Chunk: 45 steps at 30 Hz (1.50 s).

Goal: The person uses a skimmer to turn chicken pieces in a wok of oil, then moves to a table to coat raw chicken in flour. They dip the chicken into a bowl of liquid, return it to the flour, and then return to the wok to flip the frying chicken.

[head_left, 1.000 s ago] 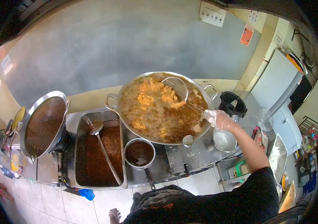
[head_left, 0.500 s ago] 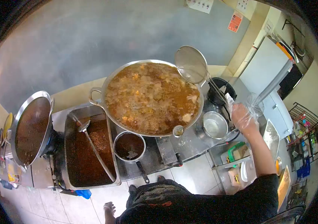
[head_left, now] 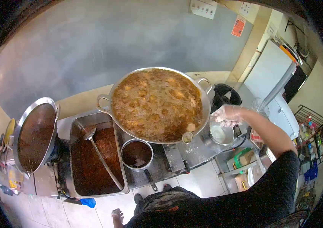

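Note:
My right hand [head_left: 228, 115], in a clear plastic glove, is over the small metal pot [head_left: 220, 136] of pale liquid, near the right rim of the large wok [head_left: 209, 104]. Its fingers are curled together; what they hold, if anything, I cannot make out. Bubbling brown liquid with lumps of food [head_left: 157, 100] fills the wok. A small round metal cup [head_left: 187, 137] sits at its front rim. My left hand [head_left: 117, 215], also gloved, hangs low beside my body, fingers loosely apart and holding nothing.
Left of the wok are a deep rectangular pan [head_left: 74, 152] of dark red-brown sauce with a ladle [head_left: 102, 159] in it, a saucepan [head_left: 146, 167] of dark liquid, and another wok [head_left: 56, 114]. A black burner [head_left: 225, 97] stands behind my right hand, with shelves [head_left: 241, 163] below right.
My right hand has moved left and over the small pot. The mesh strainer it gripped above the wok is out of sight. The view has shifted slightly; my left hand still hangs low.

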Each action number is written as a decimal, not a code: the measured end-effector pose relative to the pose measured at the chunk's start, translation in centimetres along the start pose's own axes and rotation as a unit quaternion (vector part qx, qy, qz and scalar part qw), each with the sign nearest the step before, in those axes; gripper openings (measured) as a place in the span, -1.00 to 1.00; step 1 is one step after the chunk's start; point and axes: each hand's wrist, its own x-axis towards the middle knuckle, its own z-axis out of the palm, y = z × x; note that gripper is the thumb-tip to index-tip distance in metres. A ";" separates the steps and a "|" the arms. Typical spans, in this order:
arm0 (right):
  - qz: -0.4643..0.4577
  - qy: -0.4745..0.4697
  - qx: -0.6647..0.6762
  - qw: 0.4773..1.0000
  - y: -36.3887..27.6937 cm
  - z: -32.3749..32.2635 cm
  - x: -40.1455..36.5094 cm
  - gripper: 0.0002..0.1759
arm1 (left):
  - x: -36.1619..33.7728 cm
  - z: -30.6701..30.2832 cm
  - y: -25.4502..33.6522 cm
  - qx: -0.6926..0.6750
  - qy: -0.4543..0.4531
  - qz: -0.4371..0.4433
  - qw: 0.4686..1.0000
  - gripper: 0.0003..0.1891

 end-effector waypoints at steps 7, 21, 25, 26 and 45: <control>-0.070 -0.093 0.122 0.986 -1.8 3.0 5.4 -0.87 | 0.1 -0.3 -5.2 -0.045 -0.008 -0.045 0.998 -0.62; -0.119 -0.036 0.105 0.987 -2.2 3.8 4.1 -0.85 | -1.3 1.3 -2.1 -0.029 -0.017 -0.015 0.999 -0.63; -0.120 0.006 0.119 0.986 -1.4 4.0 3.9 -0.67 | -3.5 1.4 0.0 -0.122 -0.049 0.151 0.980 -0.60; -0.118 0.026 0.121 0.985 -0.8 4.4 4.1 -0.63 | -4.2 1.2 -0.3 -0.146 -0.060 0.193 0.968 -0.59; -0.223 0.272 -0.247 0.903 8.0 2.4 1.4 -0.58 | -0.1 -0.3 -2.9 -0.053 0.005 -0.025 0.998 -0.64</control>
